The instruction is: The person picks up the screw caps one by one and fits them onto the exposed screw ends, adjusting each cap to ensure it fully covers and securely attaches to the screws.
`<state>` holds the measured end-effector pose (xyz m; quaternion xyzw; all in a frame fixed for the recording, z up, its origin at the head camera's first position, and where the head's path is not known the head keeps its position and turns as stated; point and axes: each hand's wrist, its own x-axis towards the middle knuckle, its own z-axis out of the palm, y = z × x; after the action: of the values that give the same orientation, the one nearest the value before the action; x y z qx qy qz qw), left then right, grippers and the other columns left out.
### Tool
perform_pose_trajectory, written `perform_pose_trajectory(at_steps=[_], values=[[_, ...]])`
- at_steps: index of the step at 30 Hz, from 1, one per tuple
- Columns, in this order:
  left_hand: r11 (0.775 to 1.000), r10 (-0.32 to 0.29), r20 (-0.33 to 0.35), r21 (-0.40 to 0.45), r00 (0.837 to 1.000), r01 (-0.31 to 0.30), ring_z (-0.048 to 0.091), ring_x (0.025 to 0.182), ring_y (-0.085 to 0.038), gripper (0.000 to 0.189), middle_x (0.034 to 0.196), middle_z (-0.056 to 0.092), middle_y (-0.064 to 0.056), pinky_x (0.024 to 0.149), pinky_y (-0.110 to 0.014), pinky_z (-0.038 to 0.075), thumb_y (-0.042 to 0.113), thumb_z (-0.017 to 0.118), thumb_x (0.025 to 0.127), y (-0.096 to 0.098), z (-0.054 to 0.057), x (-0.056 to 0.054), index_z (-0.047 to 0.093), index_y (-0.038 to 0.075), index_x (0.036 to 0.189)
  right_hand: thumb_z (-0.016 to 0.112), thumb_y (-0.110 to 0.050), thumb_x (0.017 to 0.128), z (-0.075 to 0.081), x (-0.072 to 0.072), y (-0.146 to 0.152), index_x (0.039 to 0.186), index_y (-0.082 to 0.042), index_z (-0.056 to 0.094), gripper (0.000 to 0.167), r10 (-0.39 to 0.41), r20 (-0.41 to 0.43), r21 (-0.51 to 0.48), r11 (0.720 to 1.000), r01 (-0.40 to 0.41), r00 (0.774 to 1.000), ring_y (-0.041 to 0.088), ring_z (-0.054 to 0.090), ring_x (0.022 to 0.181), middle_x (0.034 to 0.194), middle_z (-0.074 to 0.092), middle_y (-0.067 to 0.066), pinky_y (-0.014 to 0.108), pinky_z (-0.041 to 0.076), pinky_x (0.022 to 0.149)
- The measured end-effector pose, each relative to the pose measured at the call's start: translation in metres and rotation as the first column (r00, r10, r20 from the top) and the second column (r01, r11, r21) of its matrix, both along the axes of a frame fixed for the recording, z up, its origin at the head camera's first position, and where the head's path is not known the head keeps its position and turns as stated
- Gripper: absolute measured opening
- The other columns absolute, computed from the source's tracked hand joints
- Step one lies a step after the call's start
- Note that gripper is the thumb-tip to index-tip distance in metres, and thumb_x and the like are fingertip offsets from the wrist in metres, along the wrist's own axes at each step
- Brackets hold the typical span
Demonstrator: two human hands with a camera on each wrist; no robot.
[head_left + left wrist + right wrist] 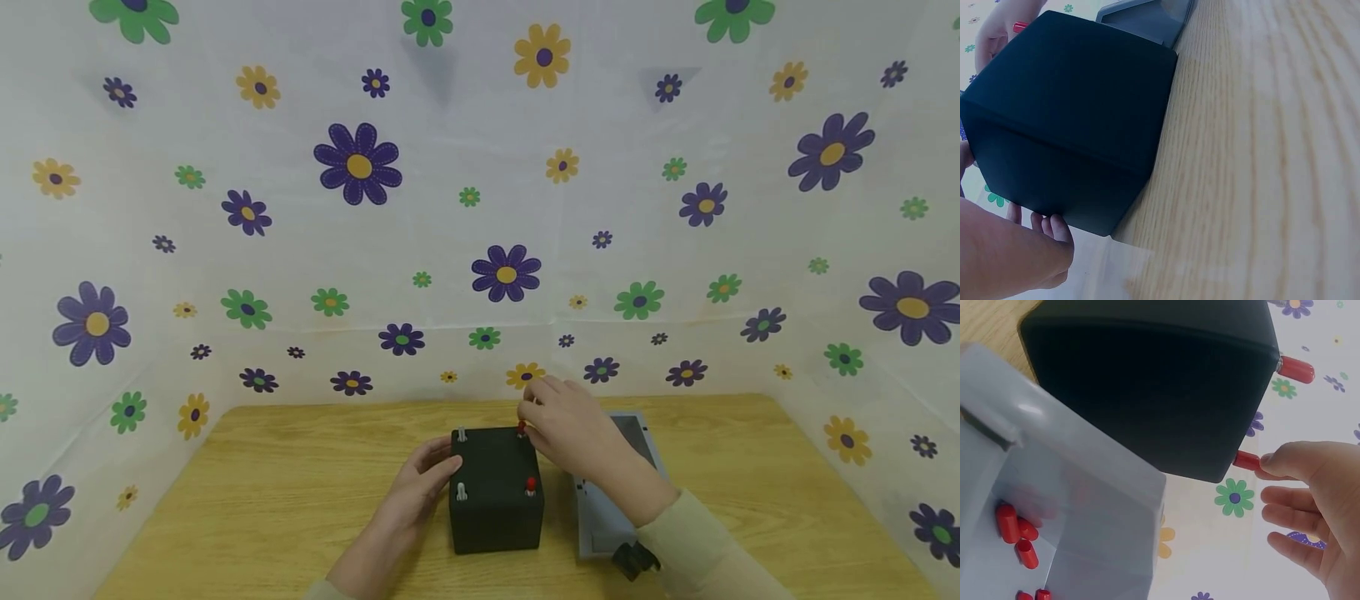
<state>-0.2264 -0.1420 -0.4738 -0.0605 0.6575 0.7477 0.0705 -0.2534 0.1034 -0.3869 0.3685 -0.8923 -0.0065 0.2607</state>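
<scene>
A black box stands on the table with a metal post near each top corner. The two left posts are bare. A red cap covers the near right post. My left hand holds the box at its left side, thumb at the top edge and fingers against the side. At the far right corner, my right hand pinches another red cap between thumb and forefinger, the cap standing on its post. The other fingers of that hand are spread apart.
To the right of the box is a grey bin, partly hidden under my right forearm. Several loose red caps lie inside it. A flowered white curtain surrounds the wooden table at the back and sides.
</scene>
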Motion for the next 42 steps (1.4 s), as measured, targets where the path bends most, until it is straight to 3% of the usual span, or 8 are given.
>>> perform_pose_trajectory(at_steps=[19,28,42], values=[[1.0,-0.003,-0.001,-0.004,1.0,0.003,0.061,0.122,-0.016,0.056,0.152,0.052,-0.021,0.123,-0.047,0.041,0.015,0.069,0.101,0.0,-0.001,0.001,0.049,-0.002,0.151,0.086,-0.019,0.089,-0.003,0.001,0.003,0.098,-0.017,0.077,0.012,0.019,-0.023,-0.012,1.0,-0.019,1.0,0.017,0.06,0.088,0.101,0.068,-0.001,0.029,0.053,0.074],[1.0,-0.013,-0.004,-0.007,1.0,0.013,0.061,0.12,-0.015,0.056,0.151,0.052,-0.019,0.12,-0.044,0.042,0.015,0.068,0.101,-0.001,0.0,0.002,0.049,0.0,0.151,0.087,-0.02,0.089,-0.002,0.002,0.004,0.101,-0.018,0.076,0.016,0.008,0.008,0.002,1.0,-0.008,1.0,0.016,0.059,0.088,0.101,0.068,-0.002,0.029,0.051,0.073],[1.0,-0.011,0.004,-0.009,1.0,0.011,0.059,0.126,-0.019,0.058,0.153,0.05,-0.021,0.125,-0.049,0.039,0.016,0.068,0.101,-0.001,-0.001,0.001,0.047,-0.001,0.153,0.087,-0.02,0.089,-0.002,0.002,0.011,0.104,-0.016,0.076,0.019,0.006,0.04,0.019,1.0,-0.007,0.999,0.018,0.06,0.091,0.104,0.067,0.0,0.03,0.049,0.075]])
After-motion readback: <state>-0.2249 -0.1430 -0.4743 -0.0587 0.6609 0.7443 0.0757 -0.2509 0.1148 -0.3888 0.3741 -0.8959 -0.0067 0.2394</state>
